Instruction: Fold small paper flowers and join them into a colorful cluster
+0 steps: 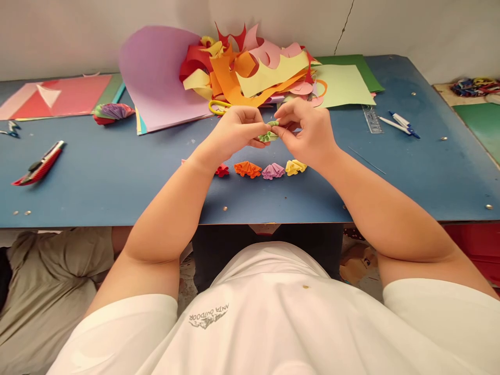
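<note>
Green pleated paper (269,136): centre frame, above the table (117,172); I see left hand (234,131) and right hand (308,133), each grip pinching one end, likely keeping folds tight. Four folded fans (250,169) lie rowed just below.

The white T-shirt (273,312) carries the grey print "ANTA OUTDOOR" (209,316) on its chest, above a small mountain emblem. It appears upside down from the head camera. The clear ruler (371,119) has scale marks too small to read.
</note>
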`<move>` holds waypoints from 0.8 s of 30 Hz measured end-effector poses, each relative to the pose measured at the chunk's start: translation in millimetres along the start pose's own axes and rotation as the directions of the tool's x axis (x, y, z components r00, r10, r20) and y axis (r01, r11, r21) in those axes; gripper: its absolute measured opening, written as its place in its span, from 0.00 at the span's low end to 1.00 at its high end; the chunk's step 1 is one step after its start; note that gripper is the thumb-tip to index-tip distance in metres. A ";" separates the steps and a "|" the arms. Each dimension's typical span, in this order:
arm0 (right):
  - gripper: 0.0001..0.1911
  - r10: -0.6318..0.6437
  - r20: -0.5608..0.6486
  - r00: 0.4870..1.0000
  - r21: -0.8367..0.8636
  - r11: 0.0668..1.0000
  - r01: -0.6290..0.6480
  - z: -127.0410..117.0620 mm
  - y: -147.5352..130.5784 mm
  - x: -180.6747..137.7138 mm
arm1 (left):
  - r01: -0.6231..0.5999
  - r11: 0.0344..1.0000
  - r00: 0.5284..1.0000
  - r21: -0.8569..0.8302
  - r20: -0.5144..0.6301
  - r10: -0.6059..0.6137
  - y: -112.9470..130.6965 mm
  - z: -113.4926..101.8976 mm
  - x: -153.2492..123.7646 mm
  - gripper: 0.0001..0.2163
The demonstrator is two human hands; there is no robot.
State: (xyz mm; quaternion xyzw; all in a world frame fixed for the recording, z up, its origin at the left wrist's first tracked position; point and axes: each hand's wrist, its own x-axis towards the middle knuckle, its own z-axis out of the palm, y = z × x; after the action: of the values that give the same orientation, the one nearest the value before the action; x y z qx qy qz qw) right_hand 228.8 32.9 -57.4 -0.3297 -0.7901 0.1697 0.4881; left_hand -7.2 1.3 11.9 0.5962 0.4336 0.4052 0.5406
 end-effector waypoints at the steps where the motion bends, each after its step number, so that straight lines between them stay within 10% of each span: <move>1: 0.11 0.014 0.001 1.000 0.003 1.000 -0.014 -1.3 -4.4 0.6 | -0.046 0.998 0.999 0.053 -0.002 0.046 -2.9 -1.2 2.9 0.17; 9: 0.04 0.186 0.028 0.982 0.015 0.982 -0.186 -9.0 -30.3 5.3 | -0.378 0.874 0.922 0.305 0.042 0.384 -32.7 -10.0 34.0 0.14; 24: 0.05 0.155 -0.055 0.986 0.166 0.976 -0.144 -5.5 -26.1 8.5 | -0.261 0.952 0.965 0.163 0.057 0.255 -23.7 -9.1 25.3 0.19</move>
State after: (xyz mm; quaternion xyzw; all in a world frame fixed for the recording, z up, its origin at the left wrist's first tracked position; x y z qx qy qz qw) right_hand 221.8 19.5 -33.9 -0.3531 -0.7297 0.2579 0.5257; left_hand -10.3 29.1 -10.5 0.6983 0.3754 0.4237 0.4381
